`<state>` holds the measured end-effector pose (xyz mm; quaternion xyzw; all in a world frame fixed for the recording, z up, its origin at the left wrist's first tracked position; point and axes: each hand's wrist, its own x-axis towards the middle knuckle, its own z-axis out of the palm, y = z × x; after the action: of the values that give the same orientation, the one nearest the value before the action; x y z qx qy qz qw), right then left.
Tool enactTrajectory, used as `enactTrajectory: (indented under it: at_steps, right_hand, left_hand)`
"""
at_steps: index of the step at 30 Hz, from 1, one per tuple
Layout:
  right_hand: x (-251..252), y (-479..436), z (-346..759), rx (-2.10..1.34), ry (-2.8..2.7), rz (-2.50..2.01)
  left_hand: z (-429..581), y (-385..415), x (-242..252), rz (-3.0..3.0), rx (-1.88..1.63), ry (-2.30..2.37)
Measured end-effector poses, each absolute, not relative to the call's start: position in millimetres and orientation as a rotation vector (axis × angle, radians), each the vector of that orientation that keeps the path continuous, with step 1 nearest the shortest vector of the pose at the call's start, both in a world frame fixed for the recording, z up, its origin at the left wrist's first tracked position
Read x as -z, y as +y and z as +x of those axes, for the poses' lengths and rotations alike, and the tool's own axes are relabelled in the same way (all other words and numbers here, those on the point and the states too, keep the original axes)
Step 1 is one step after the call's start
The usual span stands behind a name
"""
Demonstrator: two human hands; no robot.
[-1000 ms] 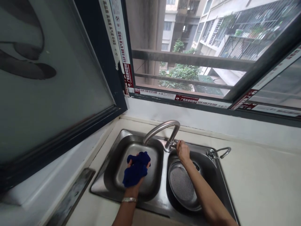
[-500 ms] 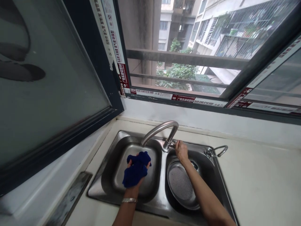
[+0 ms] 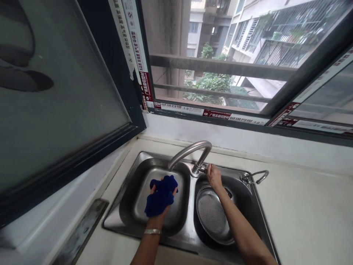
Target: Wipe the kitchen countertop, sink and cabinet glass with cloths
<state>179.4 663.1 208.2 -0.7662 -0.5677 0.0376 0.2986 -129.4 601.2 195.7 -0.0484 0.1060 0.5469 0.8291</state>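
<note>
A bunched blue cloth (image 3: pixel 160 200) rests in my left hand (image 3: pixel 164 212), palm up over the left basin (image 3: pixel 138 217) of the steel sink. My fingers curl around its edges, and the cloth covers most of the palm. Above and beyond it arches the faucet (image 3: pixel 190 149), its spout end over the left basin; I see no water coming out. My right hand (image 3: pixel 214 176) is closed around the faucet handle (image 3: pixel 203 169) at the right of the faucet's base. The fingers hide most of the handle.
A metal strainer (image 3: pixel 211 213) sits in the right basin, under my right forearm. A small second tap (image 3: pixel 260 177) stands at the sink's right back corner. Pale countertop (image 3: pixel 311 213) extends to the right. An open window sash (image 3: pixel 118 136) juts in from the left.
The view has shifted very slightly. Both hands keep their places, the left with the blue cloth, the right at the faucet handle.
</note>
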Motion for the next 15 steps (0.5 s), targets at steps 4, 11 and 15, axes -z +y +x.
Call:
enactTrajectory:
  at_steps: [4, 11, 15]
  right_hand:
    - [-206.5, 662.8, 181.2, -0.125, -1.503, -2.02]
    - [-206.6, 662.6, 184.0, -0.149, -1.509, -1.994]
    - [-207.2, 661.6, 185.0, -0.156, -1.515, -1.968]
  left_hand:
    - [-129.3, 602.3, -196.7, -0.1, -1.175, 0.244]
    - [-129.1, 600.5, -203.8, -0.085, -1.147, 0.218]
    - [-127.2, 599.8, -205.0, -0.096, -1.153, 0.211]
